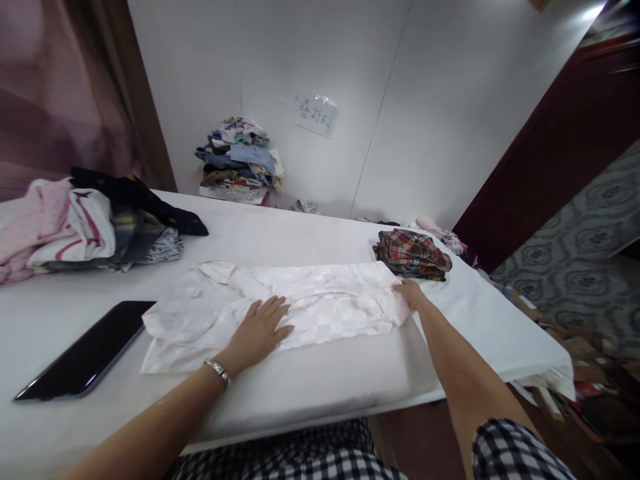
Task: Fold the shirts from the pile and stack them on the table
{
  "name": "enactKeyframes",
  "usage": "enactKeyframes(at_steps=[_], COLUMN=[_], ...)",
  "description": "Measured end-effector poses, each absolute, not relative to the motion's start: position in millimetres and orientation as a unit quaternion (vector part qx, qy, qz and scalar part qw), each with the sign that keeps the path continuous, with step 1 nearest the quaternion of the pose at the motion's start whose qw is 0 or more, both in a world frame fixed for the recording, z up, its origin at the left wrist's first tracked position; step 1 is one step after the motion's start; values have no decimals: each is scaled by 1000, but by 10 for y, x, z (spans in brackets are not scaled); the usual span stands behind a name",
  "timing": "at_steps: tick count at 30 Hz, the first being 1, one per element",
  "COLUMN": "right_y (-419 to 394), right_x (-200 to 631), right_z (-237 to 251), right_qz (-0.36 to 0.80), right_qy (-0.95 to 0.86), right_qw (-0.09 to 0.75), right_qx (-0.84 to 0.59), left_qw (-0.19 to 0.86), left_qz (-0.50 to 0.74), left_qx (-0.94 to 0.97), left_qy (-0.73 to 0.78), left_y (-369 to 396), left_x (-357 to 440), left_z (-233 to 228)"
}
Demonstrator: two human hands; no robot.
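Observation:
A white shirt [340,300] with a faint woven pattern lies lengthwise on the white-covered table [320,380], folded into a long strip and wrinkled along its middle. Flat on its near side, fingers spread, rests my left hand [260,330], a silver bracelet at the wrist. At the shirt's right end, my right hand [409,293] has its fingers closed on the edge of the cloth; part of the grip is hidden under the hand. Just beyond that hand sits a folded red plaid shirt [413,252] on a small stack.
A black tablet-like slab [87,353] lies at the left. Behind it is a loose heap of clothes [90,223]. Against the wall stands a tall clothes pile [240,160], with a handwritten paper sign [316,115] nearby. Boxes [580,347] stand beyond the table's right edge.

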State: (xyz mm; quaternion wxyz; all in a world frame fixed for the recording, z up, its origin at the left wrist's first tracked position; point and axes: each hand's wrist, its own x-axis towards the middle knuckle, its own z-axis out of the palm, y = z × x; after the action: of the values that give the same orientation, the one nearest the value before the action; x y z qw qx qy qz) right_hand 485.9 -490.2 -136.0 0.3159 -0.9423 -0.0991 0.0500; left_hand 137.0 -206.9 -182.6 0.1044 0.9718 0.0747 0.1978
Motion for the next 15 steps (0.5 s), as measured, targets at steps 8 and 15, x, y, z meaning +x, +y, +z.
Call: enactKeyframes(at_steps=[8, 15], right_y=[-4430, -3772], right_x=[4592, 3976], right_z=[-868, -846], right_qz=[0, 149], right_qy=[-216, -331], right_qw=[358, 364], right_qx=[-909, -858], left_qw=[94, 112], left_qz=[182, 169], left_qx=[975, 975], left_qy=[84, 87], left_y=[-2106, -2111], left_x=[1359, 1346], left_z=[-1791, -1782])
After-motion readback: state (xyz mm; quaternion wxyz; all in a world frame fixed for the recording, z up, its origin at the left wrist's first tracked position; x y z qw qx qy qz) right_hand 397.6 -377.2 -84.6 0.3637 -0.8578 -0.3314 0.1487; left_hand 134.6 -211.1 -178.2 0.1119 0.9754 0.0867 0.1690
